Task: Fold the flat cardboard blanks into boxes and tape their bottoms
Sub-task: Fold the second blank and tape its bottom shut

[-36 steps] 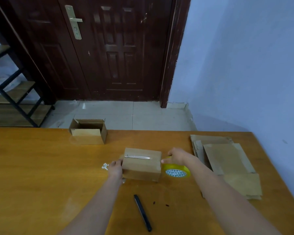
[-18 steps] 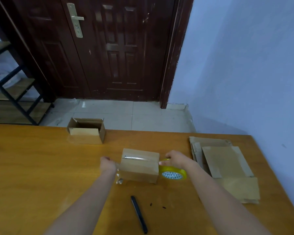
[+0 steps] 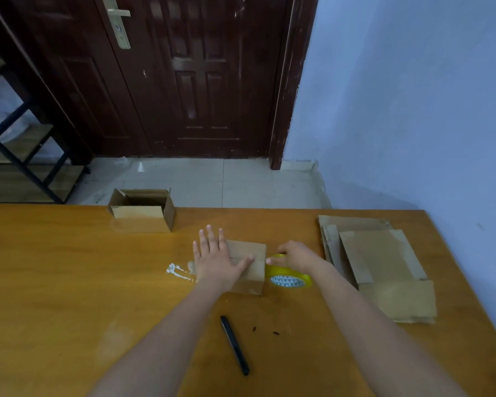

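A small folded cardboard box [image 3: 254,266] stands upside down in the middle of the table. My left hand [image 3: 216,257] lies flat on its top with fingers spread and straight. My right hand [image 3: 297,256] grips a yellow tape roll [image 3: 289,277] that sits against the box's right side. A stack of flat cardboard blanks [image 3: 375,262] lies to the right. An open-topped folded box [image 3: 142,214] stands at the table's far edge.
A black pen-like tool [image 3: 235,345] lies on the wooden table [image 3: 69,282] in front of the box. A crumpled scrap of clear tape [image 3: 179,270] lies left of the box. The blue wall runs along the table's right side.
My left hand has moved from the box's left side up onto its top and now presses flat there. My right hand stays on the tape roll.
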`<action>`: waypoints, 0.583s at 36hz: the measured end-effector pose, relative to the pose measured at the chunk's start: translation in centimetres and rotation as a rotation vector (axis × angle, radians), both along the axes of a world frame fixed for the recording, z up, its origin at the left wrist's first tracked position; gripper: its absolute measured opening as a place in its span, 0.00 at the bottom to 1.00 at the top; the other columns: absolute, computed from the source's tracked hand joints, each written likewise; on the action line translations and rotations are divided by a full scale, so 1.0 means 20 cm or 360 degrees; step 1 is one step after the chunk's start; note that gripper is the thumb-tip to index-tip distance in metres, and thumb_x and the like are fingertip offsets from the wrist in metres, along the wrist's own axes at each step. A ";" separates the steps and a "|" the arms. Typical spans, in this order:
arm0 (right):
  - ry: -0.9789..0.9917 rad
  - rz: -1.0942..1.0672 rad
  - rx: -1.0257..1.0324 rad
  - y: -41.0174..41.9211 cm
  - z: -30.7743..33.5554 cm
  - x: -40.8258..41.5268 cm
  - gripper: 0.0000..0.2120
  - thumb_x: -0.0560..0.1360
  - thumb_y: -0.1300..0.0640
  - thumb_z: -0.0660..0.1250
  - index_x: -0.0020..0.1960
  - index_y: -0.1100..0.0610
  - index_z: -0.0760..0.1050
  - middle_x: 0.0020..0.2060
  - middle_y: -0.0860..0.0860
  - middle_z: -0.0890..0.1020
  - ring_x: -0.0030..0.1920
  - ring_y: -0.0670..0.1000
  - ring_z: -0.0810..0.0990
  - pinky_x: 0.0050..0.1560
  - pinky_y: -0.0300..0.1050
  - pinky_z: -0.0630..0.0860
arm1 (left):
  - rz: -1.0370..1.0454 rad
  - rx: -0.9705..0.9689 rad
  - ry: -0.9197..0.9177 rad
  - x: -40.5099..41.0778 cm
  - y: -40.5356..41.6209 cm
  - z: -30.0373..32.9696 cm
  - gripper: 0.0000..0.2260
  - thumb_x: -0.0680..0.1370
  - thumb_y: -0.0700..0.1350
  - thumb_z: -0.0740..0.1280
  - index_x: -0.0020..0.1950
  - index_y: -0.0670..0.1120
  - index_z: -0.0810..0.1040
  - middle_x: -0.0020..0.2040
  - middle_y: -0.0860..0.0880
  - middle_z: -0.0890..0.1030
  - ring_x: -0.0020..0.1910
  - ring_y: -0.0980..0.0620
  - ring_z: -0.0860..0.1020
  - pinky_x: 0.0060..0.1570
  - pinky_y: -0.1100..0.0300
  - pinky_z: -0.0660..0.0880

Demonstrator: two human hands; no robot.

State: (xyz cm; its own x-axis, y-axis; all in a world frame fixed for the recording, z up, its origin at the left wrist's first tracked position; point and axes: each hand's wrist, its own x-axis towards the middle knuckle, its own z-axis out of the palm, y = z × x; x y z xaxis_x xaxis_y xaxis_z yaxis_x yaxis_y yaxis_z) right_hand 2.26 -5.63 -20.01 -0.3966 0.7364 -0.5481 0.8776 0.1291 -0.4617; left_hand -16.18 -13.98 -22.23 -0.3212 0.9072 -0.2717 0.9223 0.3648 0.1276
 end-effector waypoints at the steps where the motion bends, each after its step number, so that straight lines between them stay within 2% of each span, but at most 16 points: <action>1: 0.0019 -0.0010 -0.0004 -0.01 0.00 0.01 0.29 0.74 0.39 0.66 0.63 0.62 0.74 0.53 0.55 0.78 0.55 0.54 0.76 0.42 0.39 0.68 | 0.0012 0.0001 -0.0010 0.00 0.00 0.00 0.46 0.71 0.75 0.43 0.77 0.45 0.37 0.77 0.42 0.36 0.75 0.42 0.35 0.73 0.46 0.37; 3: 0.0089 -0.0033 -0.0017 -0.02 -0.01 0.04 0.26 0.74 0.39 0.65 0.57 0.61 0.77 0.44 0.51 0.76 0.47 0.51 0.75 0.36 0.38 0.66 | 0.0026 -0.0003 -0.0020 0.00 0.00 -0.01 0.46 0.70 0.75 0.43 0.77 0.45 0.38 0.77 0.43 0.36 0.76 0.43 0.35 0.73 0.47 0.38; 5: 0.0230 -0.0127 -0.0043 -0.02 -0.04 0.10 0.23 0.74 0.38 0.64 0.50 0.60 0.79 0.42 0.52 0.80 0.46 0.53 0.78 0.42 0.44 0.71 | 0.0016 -0.0010 -0.0025 0.00 0.01 0.00 0.44 0.73 0.73 0.43 0.78 0.45 0.39 0.77 0.43 0.36 0.76 0.45 0.35 0.75 0.48 0.39; 7: 0.0405 -0.0261 -0.0151 -0.03 -0.06 0.17 0.23 0.75 0.40 0.64 0.51 0.60 0.80 0.47 0.55 0.82 0.50 0.55 0.79 0.50 0.47 0.72 | 0.0001 -0.0001 -0.0025 0.01 0.01 0.00 0.41 0.75 0.71 0.43 0.78 0.44 0.39 0.77 0.43 0.36 0.76 0.46 0.34 0.75 0.49 0.39; 10: 0.0580 -0.0333 -0.0289 -0.04 -0.08 0.26 0.13 0.77 0.46 0.64 0.41 0.55 0.78 0.36 0.49 0.78 0.40 0.50 0.77 0.44 0.44 0.69 | -0.0021 0.0033 -0.0018 0.01 -0.01 0.01 0.39 0.76 0.69 0.42 0.78 0.44 0.39 0.77 0.43 0.36 0.76 0.46 0.34 0.75 0.50 0.39; 11: 0.0586 -0.0331 -0.0318 -0.04 -0.08 0.27 0.13 0.76 0.46 0.65 0.39 0.54 0.77 0.35 0.48 0.78 0.39 0.49 0.76 0.45 0.44 0.69 | -0.0023 0.0038 -0.0016 0.01 -0.01 0.01 0.40 0.76 0.69 0.42 0.78 0.44 0.39 0.77 0.43 0.36 0.76 0.47 0.35 0.75 0.50 0.39; 13: 0.0545 -0.0302 -0.0341 -0.01 -0.09 0.26 0.13 0.75 0.43 0.66 0.42 0.53 0.78 0.39 0.49 0.80 0.42 0.49 0.78 0.52 0.49 0.74 | -0.0017 0.0044 -0.0018 0.01 -0.01 0.00 0.40 0.75 0.70 0.42 0.78 0.44 0.40 0.77 0.44 0.37 0.76 0.47 0.35 0.74 0.50 0.39; 15: 0.0418 -0.0249 -0.0373 0.02 -0.07 0.22 0.18 0.74 0.40 0.65 0.52 0.53 0.79 0.49 0.51 0.81 0.51 0.51 0.79 0.60 0.52 0.74 | -0.0010 0.0050 -0.0023 0.00 0.00 0.00 0.41 0.75 0.70 0.42 0.78 0.44 0.41 0.77 0.44 0.38 0.76 0.47 0.36 0.74 0.51 0.40; 17: 0.0034 -0.0083 -0.0311 0.03 -0.04 0.19 0.29 0.75 0.38 0.62 0.67 0.57 0.72 0.64 0.55 0.76 0.63 0.55 0.74 0.65 0.51 0.69 | -0.0009 0.0050 -0.0019 0.00 0.00 -0.01 0.41 0.75 0.70 0.43 0.78 0.44 0.41 0.78 0.44 0.38 0.76 0.47 0.36 0.74 0.51 0.40; 18: -0.0218 0.0051 -0.0214 0.04 -0.04 0.18 0.32 0.76 0.36 0.59 0.70 0.58 0.68 0.67 0.55 0.73 0.66 0.56 0.71 0.66 0.52 0.65 | -0.0011 0.0048 -0.0015 0.00 -0.01 -0.01 0.41 0.75 0.71 0.43 0.78 0.44 0.42 0.78 0.44 0.38 0.76 0.48 0.36 0.74 0.51 0.40; 20: -0.0583 0.0251 -0.0019 0.04 -0.07 0.18 0.34 0.75 0.33 0.55 0.69 0.58 0.68 0.66 0.56 0.73 0.66 0.57 0.71 0.67 0.54 0.63 | -0.0018 0.0035 -0.0014 0.00 0.00 -0.01 0.41 0.75 0.71 0.43 0.78 0.44 0.42 0.78 0.44 0.38 0.76 0.48 0.36 0.74 0.51 0.40; 21: -0.0640 0.0272 0.0014 0.04 -0.10 0.18 0.35 0.75 0.32 0.55 0.69 0.58 0.68 0.65 0.56 0.74 0.65 0.57 0.72 0.66 0.55 0.63 | -0.0016 0.0030 -0.0011 0.00 0.00 -0.02 0.41 0.75 0.71 0.43 0.78 0.44 0.42 0.78 0.44 0.38 0.76 0.47 0.36 0.74 0.51 0.40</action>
